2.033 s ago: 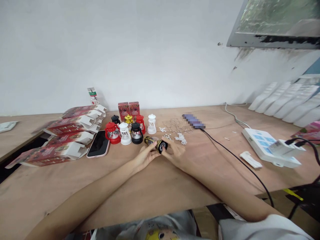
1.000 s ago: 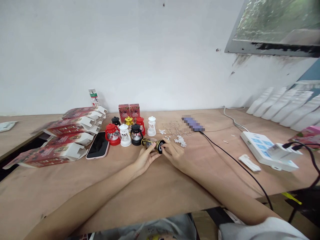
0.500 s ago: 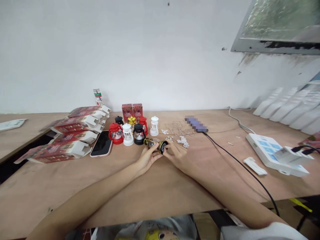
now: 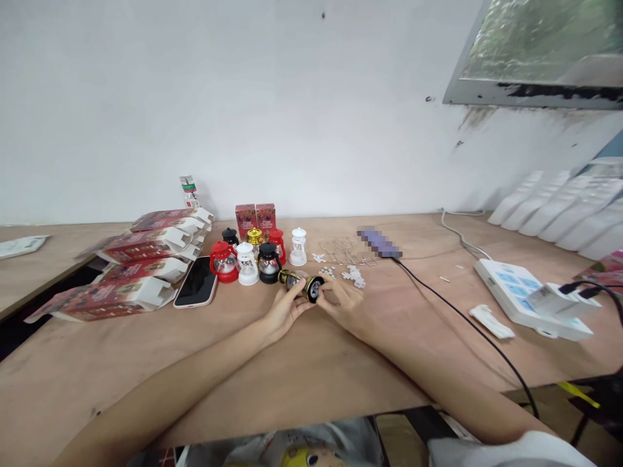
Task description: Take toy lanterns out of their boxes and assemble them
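A small black-and-gold lantern [image 4: 290,279] lies tilted on its side above the table, its round open-looking base turned toward me. My left hand [image 4: 281,316] is closed around its body. At the base rim, the thumb and fingers of my right hand [image 4: 346,302] pinch the lantern's edge; whether they also hold a tiny part is hidden. Just behind and to the left stand several mini lanterns, among them a red one [image 4: 224,261], a white one [image 4: 248,264], a black one [image 4: 269,263] and a gold one [image 4: 254,237].
Small white plastic pieces [image 4: 354,277] and bent wire handles [image 4: 346,251] lie right of the lanterns. A phone [image 4: 196,282] and red cartons [image 4: 117,298] are at left, two small red boxes [image 4: 265,217] behind. A blurred purple device [image 4: 379,243], black cable and power strip [image 4: 530,298] occupy the right.
The view has shifted slightly. Both hands keep their hold on the black-and-gold lantern, and its base faces me a little more.
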`<state>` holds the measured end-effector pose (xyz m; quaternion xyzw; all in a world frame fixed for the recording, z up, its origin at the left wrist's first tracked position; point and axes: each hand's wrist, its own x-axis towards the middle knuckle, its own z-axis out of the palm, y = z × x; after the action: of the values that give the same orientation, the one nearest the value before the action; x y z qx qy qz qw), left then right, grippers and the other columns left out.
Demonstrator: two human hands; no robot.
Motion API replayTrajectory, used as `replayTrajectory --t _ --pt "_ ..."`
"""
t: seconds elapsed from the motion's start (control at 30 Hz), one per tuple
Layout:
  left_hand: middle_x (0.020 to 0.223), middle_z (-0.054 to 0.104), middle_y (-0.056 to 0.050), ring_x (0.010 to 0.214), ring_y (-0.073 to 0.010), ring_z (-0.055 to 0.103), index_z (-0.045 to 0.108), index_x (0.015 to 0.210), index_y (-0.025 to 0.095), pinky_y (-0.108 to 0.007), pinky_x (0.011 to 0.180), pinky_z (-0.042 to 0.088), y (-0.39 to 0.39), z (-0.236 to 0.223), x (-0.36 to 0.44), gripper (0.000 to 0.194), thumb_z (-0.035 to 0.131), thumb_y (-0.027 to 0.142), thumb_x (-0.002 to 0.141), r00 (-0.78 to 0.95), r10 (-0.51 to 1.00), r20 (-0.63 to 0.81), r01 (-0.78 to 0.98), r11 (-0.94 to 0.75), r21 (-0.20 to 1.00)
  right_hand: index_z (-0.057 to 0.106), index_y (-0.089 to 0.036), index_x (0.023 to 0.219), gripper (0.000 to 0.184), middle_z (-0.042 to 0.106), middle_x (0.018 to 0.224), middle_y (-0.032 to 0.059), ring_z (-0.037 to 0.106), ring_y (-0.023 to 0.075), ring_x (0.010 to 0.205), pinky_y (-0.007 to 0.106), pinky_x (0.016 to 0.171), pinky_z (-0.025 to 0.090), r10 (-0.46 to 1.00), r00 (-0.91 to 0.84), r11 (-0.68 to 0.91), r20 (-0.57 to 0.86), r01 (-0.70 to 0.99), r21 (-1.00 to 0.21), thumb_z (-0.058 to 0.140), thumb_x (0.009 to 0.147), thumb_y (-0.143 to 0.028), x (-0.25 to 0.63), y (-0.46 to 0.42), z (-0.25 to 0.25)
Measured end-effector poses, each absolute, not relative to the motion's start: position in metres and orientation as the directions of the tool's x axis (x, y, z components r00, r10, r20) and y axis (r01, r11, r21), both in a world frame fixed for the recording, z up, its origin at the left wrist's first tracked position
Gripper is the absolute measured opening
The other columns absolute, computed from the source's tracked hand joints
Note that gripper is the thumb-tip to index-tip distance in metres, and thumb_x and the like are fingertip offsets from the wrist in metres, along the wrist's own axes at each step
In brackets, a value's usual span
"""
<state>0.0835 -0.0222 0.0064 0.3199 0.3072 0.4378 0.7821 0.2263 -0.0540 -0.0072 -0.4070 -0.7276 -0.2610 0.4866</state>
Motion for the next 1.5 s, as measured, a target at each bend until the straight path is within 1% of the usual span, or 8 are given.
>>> replayTrajectory --t 0.23,0.6,0.73,0.87,0.97,1.17,1.4,1.5 --pt "0.081 0.068 -0.005 0.069 -0.0130 0.064 0.059 0.086 0.013 -0.031 0.078 0.055 -0.021 0.006 0.083 0.011 0.063 0.020 0.078 0.417 0.882 -0.219 -0.505 0.425 0.752 0.059 -0.021 0.087 0.009 0.069 0.098 0.0094 0.067 0.0180 0.090 0.031 0.077 0.056 0.458 -0.109 0.614 0.882 0.756 -0.226 0.051 0.085 -0.019 0.226 -0.057 -0.004" --pt "0.082 0.068 -0.006 0.070 -0.0128 0.064 0.059 0.089 0.013 -0.029 0.075 0.055 -0.023 0.009 0.083 0.012 0.062 0.019 0.079 0.428 0.876 -0.221 -0.502 0.434 0.748 0.058 -0.021 0.086 0.007 0.067 0.101 0.0100 0.065 0.0180 0.093 0.032 0.077 0.057 0.562 -0.020 0.639 0.827 0.646 -0.418 0.051 0.085 -0.022 0.225 -0.056 -0.007" --pt "0.086 0.068 -0.007 0.074 -0.0146 0.065 0.058 0.089 0.013 -0.033 0.079 0.054 -0.023 0.007 0.083 0.016 0.065 0.021 0.076 0.409 0.885 -0.223 -0.489 0.419 0.765 0.051 -0.021 0.093 0.015 0.063 0.107 0.0103 0.066 0.0177 0.089 0.033 0.073 0.058 0.756 0.222 0.514 0.616 0.382 -0.768 0.051 0.084 -0.033 0.223 -0.053 -0.012" --pt "0.095 0.066 -0.005 0.086 -0.0172 0.064 0.053 0.094 0.018 -0.035 0.082 0.053 -0.027 0.003 0.084 0.033 0.072 0.021 0.068 0.332 0.936 -0.115 -0.501 0.278 0.820 0.048 -0.021 0.088 0.018 0.067 0.091 0.0077 0.068 0.0189 0.076 0.034 0.060 0.059 0.935 0.308 0.197 0.177 -0.036 -0.980 0.049 0.083 -0.038 0.218 -0.049 -0.015" --pt "0.101 0.064 -0.003 0.095 -0.0182 0.062 0.048 0.099 0.021 -0.034 0.088 0.049 -0.030 0.002 0.084 0.054 0.080 0.015 0.055 0.217 0.975 0.048 -0.463 0.059 0.885 0.052 -0.019 0.082 0.022 0.067 0.072 0.0068 0.068 0.0181 0.065 0.032 0.057 0.059 0.993 0.085 -0.059 -0.079 -0.216 -0.975 0.042 0.086 -0.037 0.213 -0.050 -0.015" --pt "0.111 0.059 -0.004 0.123 -0.0234 0.045 0.048 0.110 0.021 -0.032 0.107 0.029 -0.033 0.008 0.078 0.075 0.083 0.011 0.044 0.216 0.918 0.331 -0.213 -0.287 0.934 0.060 -0.020 0.081 0.021 0.069 0.071 0.0024 0.066 0.0136 0.064 0.030 0.063 0.058 0.980 -0.076 -0.200 -0.185 -0.354 -0.914 0.039 0.083 -0.026 0.212 -0.052 -0.011" --pt "0.114 0.058 -0.007 0.129 -0.0272 0.035 0.058 0.100 0.019 -0.033 0.109 0.023 -0.037 0.015 0.075 0.064 0.080 0.005 0.041 0.217 0.924 0.313 -0.222 -0.266 0.938 0.062 -0.019 0.075 0.025 0.067 0.064 0.0024 0.065 0.0130 0.061 0.025 0.060 0.057 0.985 -0.110 -0.163 -0.135 -0.315 -0.935 0.038 0.082 -0.019 0.215 -0.049 -0.014" --pt "0.116 0.058 -0.008 0.123 -0.0279 0.040 0.063 0.092 0.020 -0.035 0.107 0.025 -0.035 0.015 0.071 0.057 0.077 0.001 0.041 0.339 0.881 0.328 -0.186 -0.279 0.942 0.062 -0.018 0.077 0.026 0.067 0.064 0.0026 0.065 0.0140 0.061 0.026 0.059 0.056 0.983 -0.148 -0.144 -0.104 -0.288 -0.947 0.037 0.084 -0.023 0.214 -0.046 -0.018"
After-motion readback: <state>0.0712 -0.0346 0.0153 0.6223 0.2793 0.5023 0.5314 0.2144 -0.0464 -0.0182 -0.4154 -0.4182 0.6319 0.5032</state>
